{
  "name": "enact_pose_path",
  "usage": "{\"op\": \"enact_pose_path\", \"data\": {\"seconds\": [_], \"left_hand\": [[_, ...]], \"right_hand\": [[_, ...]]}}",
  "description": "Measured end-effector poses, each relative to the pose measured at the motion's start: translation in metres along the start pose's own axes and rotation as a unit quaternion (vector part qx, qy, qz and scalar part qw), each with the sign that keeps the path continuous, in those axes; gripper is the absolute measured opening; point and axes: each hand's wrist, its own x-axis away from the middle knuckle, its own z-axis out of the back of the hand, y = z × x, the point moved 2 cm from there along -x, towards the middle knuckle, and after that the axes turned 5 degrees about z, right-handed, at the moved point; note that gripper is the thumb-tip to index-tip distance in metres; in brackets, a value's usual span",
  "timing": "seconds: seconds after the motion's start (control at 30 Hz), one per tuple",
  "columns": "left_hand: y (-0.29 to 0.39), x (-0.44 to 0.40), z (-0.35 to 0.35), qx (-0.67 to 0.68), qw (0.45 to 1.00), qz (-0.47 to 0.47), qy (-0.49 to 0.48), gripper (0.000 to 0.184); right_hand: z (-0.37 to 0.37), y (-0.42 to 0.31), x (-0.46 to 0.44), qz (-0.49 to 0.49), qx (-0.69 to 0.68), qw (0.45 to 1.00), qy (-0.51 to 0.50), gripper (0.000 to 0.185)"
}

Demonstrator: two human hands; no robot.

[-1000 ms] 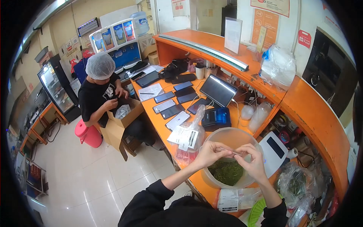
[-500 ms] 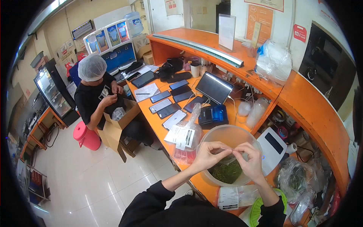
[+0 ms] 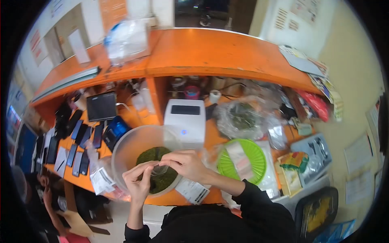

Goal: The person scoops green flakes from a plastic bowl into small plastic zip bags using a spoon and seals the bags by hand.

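Above a large translucent plastic tub (image 3: 119,156), my left hand (image 3: 137,179) and my right hand (image 3: 187,165) meet at their fingertips. Each one pinches thumb against finger; whatever lies in the pinch is too small to make out. Dark green, finely shredded plant matter (image 3: 146,157) covers the tub's bottom. Something clear, like a plastic cup or film (image 3: 159,169), shows just under my fingers. A printed paper slip (image 3: 193,190) lies by the tub's right front side.
Behind the tub stands a white device with a dark display (image 3: 185,125). To the right are a green ribbed lid (image 3: 255,160), clear plastic bags (image 3: 239,121) and a grey tray (image 3: 318,152). Several phones (image 3: 77,162) lie left. A person (image 3: 44,202) sits at lower left; an orange shelf (image 3: 214,50) runs behind.
My view has swung to the right, so the seated person and phones now sit at the left edge. My hands stay pinched together over the tub.
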Motion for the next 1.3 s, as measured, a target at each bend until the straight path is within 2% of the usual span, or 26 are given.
{"op": "enact_pose_path", "data": {"seconds": [0.13, 0.23, 0.37, 0.6, 0.67, 0.7, 0.8, 0.83, 0.9, 0.97, 1.07, 1.1, 1.17, 1.2, 1.27, 1.3], "left_hand": [[0.005, -0.007, -0.013, 0.077, 0.995, 0.015, -0.062, 0.009], [0.015, -0.01, -0.024, 0.102, 0.99, 0.046, -0.08, 0.009], [0.018, -0.015, -0.034, 0.125, 0.983, 0.003, -0.132, 0.008], [0.012, -0.01, -0.037, 0.107, 0.985, -0.01, -0.132, 0.013], [0.011, -0.007, -0.043, 0.093, 0.986, 0.021, -0.139, 0.019], [0.006, -0.006, -0.036, 0.039, 0.968, 0.069, -0.236, 0.032], [-0.008, -0.005, -0.035, 0.098, 0.986, 0.034, -0.131, 0.042], [-0.01, -0.007, -0.027, 0.087, 0.985, 0.047, -0.141, 0.048], [-0.017, -0.008, -0.012, 0.043, 0.993, 0.06, -0.09, 0.047], [-0.024, -0.007, 0.002, -0.022, 0.996, 0.071, -0.054, 0.045], [-0.03, -0.005, 0.019, -0.089, 0.993, 0.073, -0.006, 0.044], [-0.032, -0.002, 0.023, -0.095, 0.993, 0.074, 0.005, 0.044], [-0.034, 0.003, 0.027, -0.08, 0.993, 0.086, 0.018, 0.045], [-0.035, 0.005, 0.028, -0.075, 0.993, 0.09, 0.017, 0.045], [-0.035, 0.007, 0.028, -0.068, 0.993, 0.092, 0.016, 0.044], [-0.035, 0.008, 0.028, -0.063, 0.993, 0.1, 0.015, 0.044]], "right_hand": [[0.032, -0.018, 0.008, -0.197, -0.082, 0.977, 0.003, 0.01], [0.043, -0.02, 0.014, -0.144, -0.068, 0.987, 0.033, 0.008], [0.045, -0.021, 0.019, -0.119, -0.073, 0.989, 0.055, 0.007], [0.038, -0.02, 0.02, -0.084, -0.016, 0.994, 0.061, 0.007], [0.047, -0.015, 0.023, -0.152, -0.037, 0.985, 0.076, 0.011], [0.052, -0.01, 0.023, -0.184, -0.049, 0.978, 0.083, 0.013], [0.102, 0.013, 0.029, -0.151, 0.019, 0.965, 0.216, 0.015], [0.126, 0.019, 0.03, -0.15, 0.049, 0.952, 0.262, 0.014], [0.174, 0.037, 0.035, -0.154, 0.145, 0.932, 0.293, 0.011], [0.199, 0.054, 0.051, -0.137, 0.201, 0.902, 0.356, 0.025], [0.225, 0.078, 0.119, -0.272, 0.387, 0.86, 0.193, 0.046], [0.229, 0.081, 0.142, -0.368, 0.446, 0.813, 0.074, 0.057], [0.219, 0.097, 0.218, -0.508, 0.46, 0.727, -0.039, 0.069], [0.209, 0.106, 0.26, -0.561, 0.426, 0.709, -0.029, 0.071], [0.161, 0.082, 0.266, -0.477, 0.595, 0.645, -0.06, 0.068], [0.16, 0.083, 0.272, -0.479, 0.542, 0.69, -0.007, 0.067]]}}
